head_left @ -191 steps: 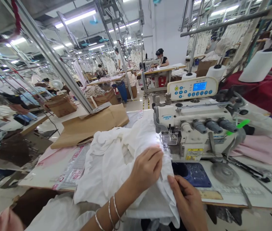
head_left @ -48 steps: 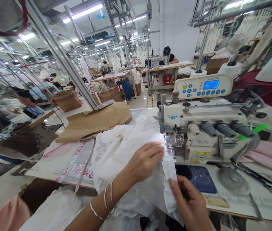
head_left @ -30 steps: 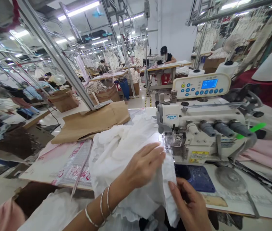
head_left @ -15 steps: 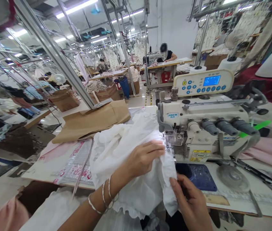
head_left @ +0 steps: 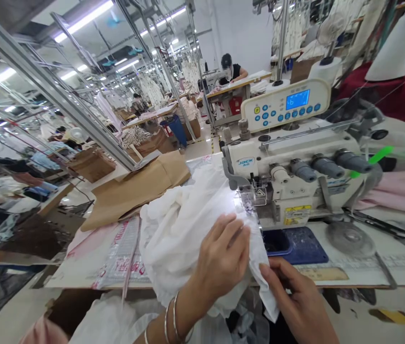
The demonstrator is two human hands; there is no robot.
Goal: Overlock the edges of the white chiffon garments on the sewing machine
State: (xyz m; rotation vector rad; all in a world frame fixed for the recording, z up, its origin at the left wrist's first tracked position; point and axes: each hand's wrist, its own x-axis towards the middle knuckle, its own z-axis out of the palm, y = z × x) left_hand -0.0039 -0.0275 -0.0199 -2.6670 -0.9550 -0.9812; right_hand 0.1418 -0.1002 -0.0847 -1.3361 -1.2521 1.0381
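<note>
A white ruffled garment (head_left: 174, 220) lies bunched on the machine table, its right edge running to the lit needle area of a JACK overlock sewing machine (head_left: 295, 177). My left hand (head_left: 224, 253), with silver bangles on the wrist, rests on this cloth just in front of the presser area. Its fingers are bent down and closed on the fabric; the thumb is mostly hidden. Lower right, my right hand (head_left: 292, 291) pinches the garment's edge strip between thumb and fingers, near the table's front edge. The garment's lower part hangs over that edge.
Brown paper (head_left: 138, 191) lies on the table's left. A control panel (head_left: 284, 105) tops the machine, with a dark blue plate (head_left: 303, 243) below. Black-handled tweezers or scissors (head_left: 385, 227) lie right. White thread cones (head_left: 399, 48) stand behind. A co-worker (head_left: 236, 71) sits farther back.
My left hand has drawn back from the needle area toward me, its flat fingers now bent. My right hand still pinches the edge strip. The camera view has shifted slightly.
</note>
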